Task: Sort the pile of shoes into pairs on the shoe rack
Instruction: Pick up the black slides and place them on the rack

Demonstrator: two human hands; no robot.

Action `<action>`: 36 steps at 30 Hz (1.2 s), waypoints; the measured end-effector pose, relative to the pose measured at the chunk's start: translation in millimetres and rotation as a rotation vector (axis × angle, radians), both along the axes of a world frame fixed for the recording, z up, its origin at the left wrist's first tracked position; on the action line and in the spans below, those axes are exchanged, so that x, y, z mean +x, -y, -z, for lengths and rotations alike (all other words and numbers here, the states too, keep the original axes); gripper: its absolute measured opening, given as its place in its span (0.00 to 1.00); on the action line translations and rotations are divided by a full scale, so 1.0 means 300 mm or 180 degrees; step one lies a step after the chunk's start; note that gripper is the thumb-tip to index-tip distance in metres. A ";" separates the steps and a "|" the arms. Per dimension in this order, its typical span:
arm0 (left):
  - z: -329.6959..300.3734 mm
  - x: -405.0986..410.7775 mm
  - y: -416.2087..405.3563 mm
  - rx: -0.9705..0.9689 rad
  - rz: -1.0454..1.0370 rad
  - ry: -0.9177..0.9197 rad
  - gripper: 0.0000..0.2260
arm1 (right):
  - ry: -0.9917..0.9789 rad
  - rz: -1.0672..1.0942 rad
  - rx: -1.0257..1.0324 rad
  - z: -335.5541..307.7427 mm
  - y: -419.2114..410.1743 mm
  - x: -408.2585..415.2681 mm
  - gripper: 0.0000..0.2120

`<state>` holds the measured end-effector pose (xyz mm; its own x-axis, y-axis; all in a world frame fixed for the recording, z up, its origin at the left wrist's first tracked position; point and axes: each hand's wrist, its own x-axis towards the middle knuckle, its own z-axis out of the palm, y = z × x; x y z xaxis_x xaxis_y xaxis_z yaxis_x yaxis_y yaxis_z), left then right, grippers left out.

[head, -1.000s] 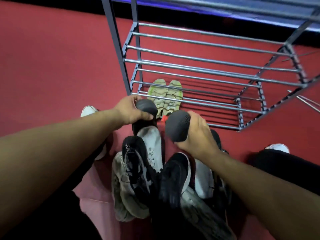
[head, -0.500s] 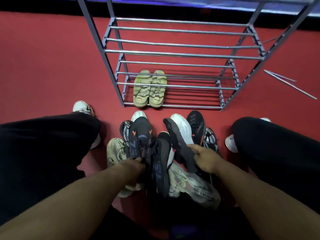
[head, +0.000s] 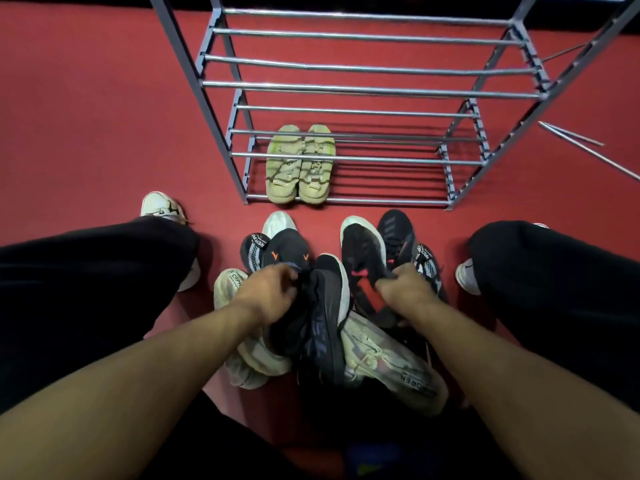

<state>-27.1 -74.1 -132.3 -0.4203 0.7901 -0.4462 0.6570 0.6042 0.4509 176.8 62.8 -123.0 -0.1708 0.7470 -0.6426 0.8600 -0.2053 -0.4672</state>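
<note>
Left fingers [head: 292, 277] are curled and pinched on the collar of a black shoe [head: 322, 317] at the pile's centre; right fingers [head: 388, 276] are closed on the heel edge of a black shoe with red marks [head: 362, 258] at about 1 o'clock from it. Each left hand [head: 268, 292] and right hand [head: 407, 289] grip is taken at the opening, probably because that edge gives a firm hold for lifting a shoe clear of the tangle. The two held shoes look alike in colour, so a pair is likely being matched; the match cannot be confirmed, since both are partly hidden.

The pile [head: 391, 368] lies on the red floor [head: 86, 116] between the legs, at 6 o'clock from the rack [head: 363, 88]. A pale shoe [head: 232, 289] sits at 9 o'clock of the pile, a grey one with lettering at 5 o'clock, a dark one [head: 398, 230] at 1 o'clock.

One green pair [head: 301, 164] is set side by side, touching, on the rack's bottom shelf at its left end, leaving free bars to the right for further pairs. The upper shelves are bare. Loose rods [head: 571, 135] lie on the floor at 3 o'clock of the rack. Most of the sorting is judged undone.
</note>
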 end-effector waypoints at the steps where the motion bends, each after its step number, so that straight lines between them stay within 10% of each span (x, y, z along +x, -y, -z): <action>1: -0.013 0.009 -0.019 0.0078 -0.0355 0.0357 0.11 | -0.0323 0.0493 -0.0337 -0.014 -0.019 0.000 0.13; 4: -0.087 0.068 -0.074 0.0033 -0.1256 0.1937 0.13 | -0.1399 0.1624 -0.1488 -0.041 -0.025 0.001 0.14; 8: -0.119 0.139 -0.120 -0.0283 -0.1520 0.2946 0.19 | -0.1786 0.1393 -0.1862 -0.030 0.021 -0.031 0.24; 16: -0.050 0.101 -0.095 -0.0318 -0.2231 0.2919 0.03 | -0.1679 0.0992 -0.2213 -0.013 0.041 -0.107 0.15; 23: 0.002 0.078 -0.062 -0.0394 -0.2263 0.2639 0.05 | 0.0449 0.0612 0.0692 0.161 -0.151 -0.008 0.14; 36: 0.028 0.043 -0.087 -0.0474 -0.2382 0.2370 0.03 | 0.0177 0.0797 -0.1129 0.287 -0.170 0.043 0.27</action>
<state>-14.1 -48.0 -140.8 -0.3577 0.3601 -0.8616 -0.3150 0.8220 0.4744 189.8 113.8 -209.1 0.0295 0.4922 -0.8700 0.7852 -0.5500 -0.2845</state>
